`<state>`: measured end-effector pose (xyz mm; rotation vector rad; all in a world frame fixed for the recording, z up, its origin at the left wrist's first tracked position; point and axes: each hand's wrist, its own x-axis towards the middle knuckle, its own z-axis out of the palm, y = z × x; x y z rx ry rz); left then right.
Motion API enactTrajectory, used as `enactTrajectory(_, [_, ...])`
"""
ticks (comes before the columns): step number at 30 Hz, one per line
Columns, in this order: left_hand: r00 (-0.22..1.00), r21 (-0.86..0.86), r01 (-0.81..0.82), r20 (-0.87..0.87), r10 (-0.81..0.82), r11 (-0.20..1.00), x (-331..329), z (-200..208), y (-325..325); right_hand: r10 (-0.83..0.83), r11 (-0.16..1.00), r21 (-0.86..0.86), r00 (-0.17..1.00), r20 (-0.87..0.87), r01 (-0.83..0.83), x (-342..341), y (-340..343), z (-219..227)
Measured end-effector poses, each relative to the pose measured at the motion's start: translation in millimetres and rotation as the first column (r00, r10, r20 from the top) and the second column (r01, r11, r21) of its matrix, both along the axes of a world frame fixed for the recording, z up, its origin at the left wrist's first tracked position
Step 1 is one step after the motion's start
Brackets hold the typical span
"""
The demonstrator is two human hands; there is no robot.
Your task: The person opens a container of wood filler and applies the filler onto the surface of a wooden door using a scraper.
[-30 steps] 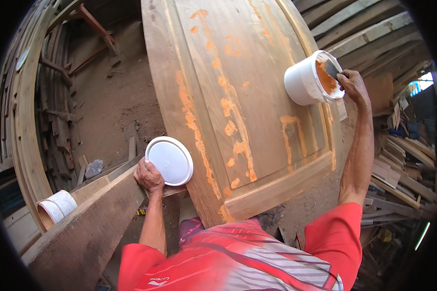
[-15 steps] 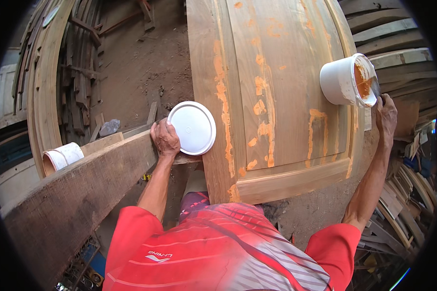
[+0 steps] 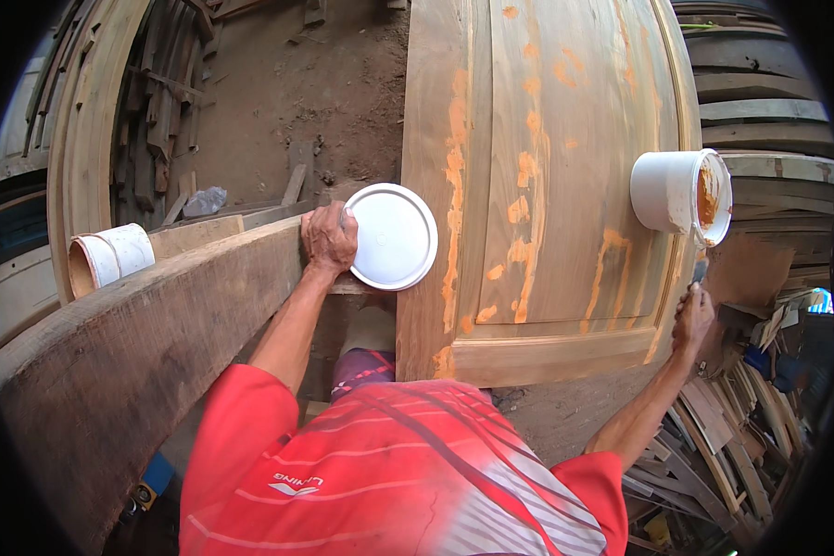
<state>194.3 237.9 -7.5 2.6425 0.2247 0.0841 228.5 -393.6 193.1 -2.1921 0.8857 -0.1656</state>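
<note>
My left hand (image 3: 330, 237) grips the rim of a round white lid (image 3: 391, 237), holding it above the end of a thick plank and the left edge of a wooden door panel (image 3: 435, 320). A putty knife (image 3: 700, 269) is in my right hand (image 3: 693, 320), its blade pointing away from me just below a white bucket (image 3: 663, 193). That bucket rests at the right side of the panel, with orange putty (image 3: 707, 196) smeared inside its mouth. Streaks and patches of orange filler (image 3: 520, 250) run along the panel's joints and face.
On the left a dark thick plank (image 3: 157, 334) runs toward me, with another white tub (image 3: 111, 258) lying beside it. Timber is stacked at the far left (image 3: 88, 120) and along the right (image 3: 760, 111). Offcuts (image 3: 713, 435) lie heaped at lower right.
My right hand has pulled back from the bucket's mouth toward me, bringing the putty knife out. The left hand still holds the lid. The whole view has shifted slightly.
</note>
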Motion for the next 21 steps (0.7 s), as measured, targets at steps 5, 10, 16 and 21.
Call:
enactTrajectory(5, [0.997, -0.038, -0.044, 0.054, 0.046, 0.998, 3.6, -0.9, -2.0, -0.049, 0.908, 0.419, 0.994, 0.094, 0.005, -14.4, 98.3, -39.5])
enactTrajectory(10, [0.996, -0.055, -0.072, 0.057, 0.075, 0.996, 4.8, 2.7, -0.9, 0.184, 0.757, 0.609, 0.971, 0.150, -0.238, 59.2, 203.6, -68.9])
enactTrajectory(16, [0.997, -0.079, -0.061, 0.045, 0.065, 0.995, 7.0, 5.1, 0.3, 0.554, 0.594, 0.537, 0.788, 0.267, -0.599, 219.2, 294.9, -123.0])
enactTrajectory(21, [0.996, -0.096, -0.077, 0.037, 0.080, 0.992, 7.4, 2.9, -1.5, 0.817, 0.498, 0.133, 0.515, 0.260, -0.857, 339.5, 337.7, -156.5])
